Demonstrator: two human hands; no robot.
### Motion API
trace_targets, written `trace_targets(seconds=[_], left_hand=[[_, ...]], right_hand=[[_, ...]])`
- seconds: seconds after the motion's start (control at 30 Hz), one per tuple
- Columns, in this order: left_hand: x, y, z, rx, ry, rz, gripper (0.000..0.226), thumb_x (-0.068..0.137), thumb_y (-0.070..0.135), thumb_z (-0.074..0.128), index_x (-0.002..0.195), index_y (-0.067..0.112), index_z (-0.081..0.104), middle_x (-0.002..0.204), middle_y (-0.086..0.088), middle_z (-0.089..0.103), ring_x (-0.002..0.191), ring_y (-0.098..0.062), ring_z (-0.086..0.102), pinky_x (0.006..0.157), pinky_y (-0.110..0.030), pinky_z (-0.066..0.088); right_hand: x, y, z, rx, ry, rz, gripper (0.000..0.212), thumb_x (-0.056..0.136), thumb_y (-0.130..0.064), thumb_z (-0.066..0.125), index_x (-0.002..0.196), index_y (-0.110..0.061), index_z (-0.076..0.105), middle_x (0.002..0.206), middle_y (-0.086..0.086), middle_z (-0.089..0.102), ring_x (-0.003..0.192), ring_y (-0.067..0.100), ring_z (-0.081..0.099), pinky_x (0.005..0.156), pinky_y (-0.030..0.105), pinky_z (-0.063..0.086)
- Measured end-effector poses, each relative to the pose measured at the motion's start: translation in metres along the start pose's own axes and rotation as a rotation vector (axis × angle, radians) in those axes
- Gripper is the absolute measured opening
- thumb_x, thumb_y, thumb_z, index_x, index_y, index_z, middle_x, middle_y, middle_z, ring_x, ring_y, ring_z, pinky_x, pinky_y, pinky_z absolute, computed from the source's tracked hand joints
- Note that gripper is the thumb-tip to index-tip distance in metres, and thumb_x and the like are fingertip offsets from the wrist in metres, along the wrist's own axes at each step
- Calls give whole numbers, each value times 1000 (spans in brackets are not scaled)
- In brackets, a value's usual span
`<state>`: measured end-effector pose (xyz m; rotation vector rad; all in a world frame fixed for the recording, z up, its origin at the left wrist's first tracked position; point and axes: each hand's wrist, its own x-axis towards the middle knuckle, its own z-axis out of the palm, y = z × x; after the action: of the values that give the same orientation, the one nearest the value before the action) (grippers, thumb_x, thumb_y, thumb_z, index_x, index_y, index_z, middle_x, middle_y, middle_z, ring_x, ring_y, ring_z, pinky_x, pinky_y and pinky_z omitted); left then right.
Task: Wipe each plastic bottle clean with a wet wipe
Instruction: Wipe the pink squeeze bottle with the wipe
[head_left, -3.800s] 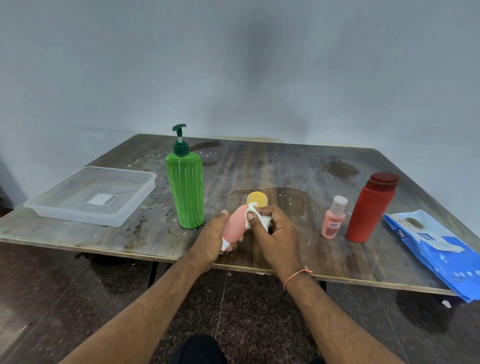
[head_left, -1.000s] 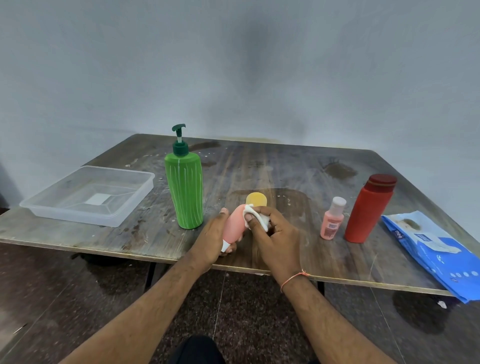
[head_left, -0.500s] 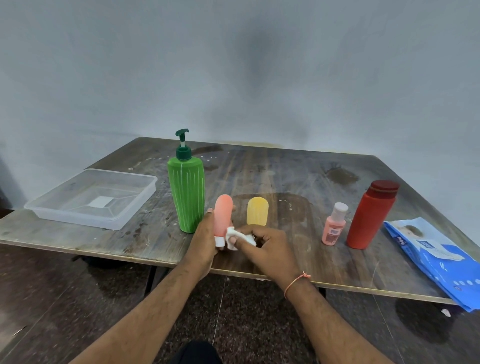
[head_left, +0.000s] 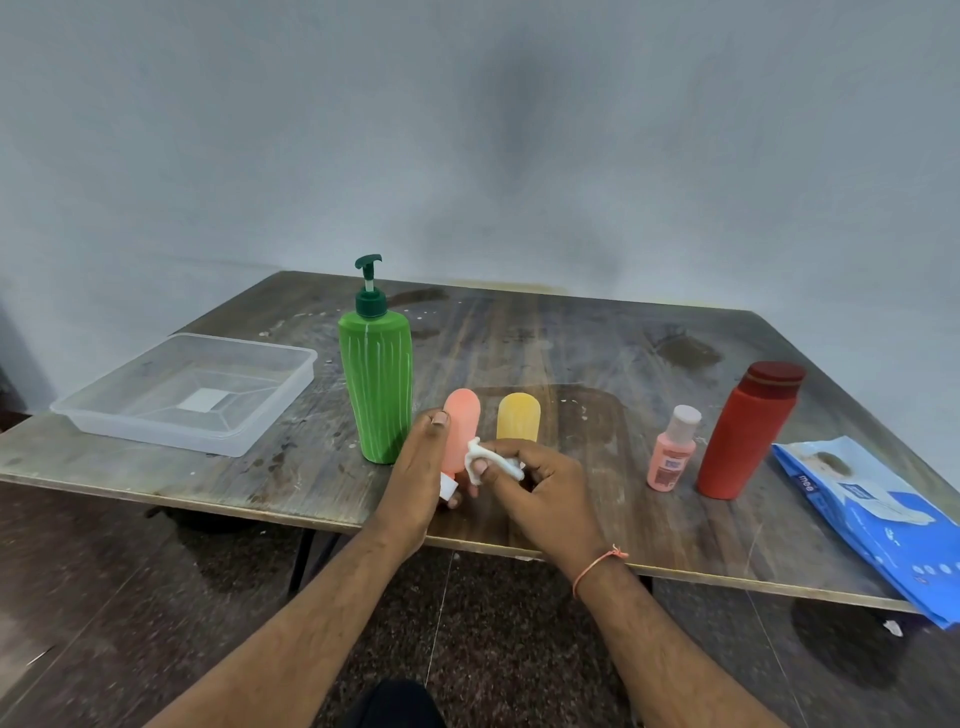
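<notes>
Wiping the pink squeeze bottle near the table's front edge

The right hand (head_left: 540, 483) pinches a crumpled wet wipe (head_left: 488, 462) against the right side of the pink squeeze bottle (head_left: 460, 431); the left hand (head_left: 418, 473) grips that bottle, its long axis upright with the white cap down, just above the front edge of the table (head_left: 571, 332); the yellow bottle (head_left: 518, 415) stands just behind the right hand, the green pump bottle (head_left: 376, 384) just left; the small pink bottle (head_left: 672, 457), red bottle (head_left: 745, 431) and wipes pack (head_left: 878, 525) sit toward the right edge, the clear tray (head_left: 192, 389) at the left; open tabletop lies behind.
</notes>
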<state>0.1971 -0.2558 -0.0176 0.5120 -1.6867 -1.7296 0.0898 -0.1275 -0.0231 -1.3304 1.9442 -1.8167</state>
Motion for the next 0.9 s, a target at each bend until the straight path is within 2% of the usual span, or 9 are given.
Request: trace_targets(seconds=[0.07,0.2,0.4,0.53,0.63,0.73,0.83,0.9], left_hand=[[-1,-3,1,31,-25,32,63,105,63,27,123,12,59,83,-19,70,64,-28,62,46,-29,43],[0,-8,3,36,0,53,59,105,61,23,139,24,54,84,-11,71,57,-27,60,42,-27,41],[0,-10,1,64,68,49,51,108,54,25,143,31,55,94,-14,72,57,-21,59,45,-28,42],[-2,-6,4,69,101,25,39,116,37,28,141,27,56,100,-15,69,60,-15,59,44,-25,43],[-2,-4,6,85,108,24,32,115,31,34,134,27,59,104,-16,67,65,-16,58,44,-24,43],[-2,-1,10,113,106,24,28,114,24,39,126,29,63,101,-8,68,66,-12,58,46,-23,45],[-3,-1,12,150,86,46,29,113,20,41,117,35,65,97,0,69,68,-9,57,48,-27,47],[-4,-1,13,162,83,41,31,112,19,42,114,40,65,95,4,69,71,-9,58,50,-28,48]], right_hand=[[-1,0,0,-1,11,-5,18,95,-28,81,112,-35,81,98,-12,81,89,15,75,77,44,62],[-1,4,0,-66,63,-2,21,92,-46,79,111,-41,72,83,-7,75,71,19,67,65,49,58],[-2,3,0,-56,88,-31,20,88,-49,76,106,-41,71,80,-9,71,69,20,65,63,48,55],[-3,2,0,-25,110,-33,18,90,-45,77,105,-37,71,81,-11,70,68,16,63,61,45,54],[-4,1,0,-13,136,-31,16,93,-32,81,103,-38,72,82,-12,70,69,17,63,61,43,54],[-3,0,0,-16,161,-29,20,94,-25,82,105,-39,73,86,-16,72,71,8,62,63,36,53],[-1,3,0,-62,157,-22,17,95,-29,81,109,-36,76,97,-20,75,83,7,68,69,25,54],[-1,5,0,-120,150,-44,16,94,-31,82,110,-32,78,104,-20,77,93,7,71,76,26,57]])
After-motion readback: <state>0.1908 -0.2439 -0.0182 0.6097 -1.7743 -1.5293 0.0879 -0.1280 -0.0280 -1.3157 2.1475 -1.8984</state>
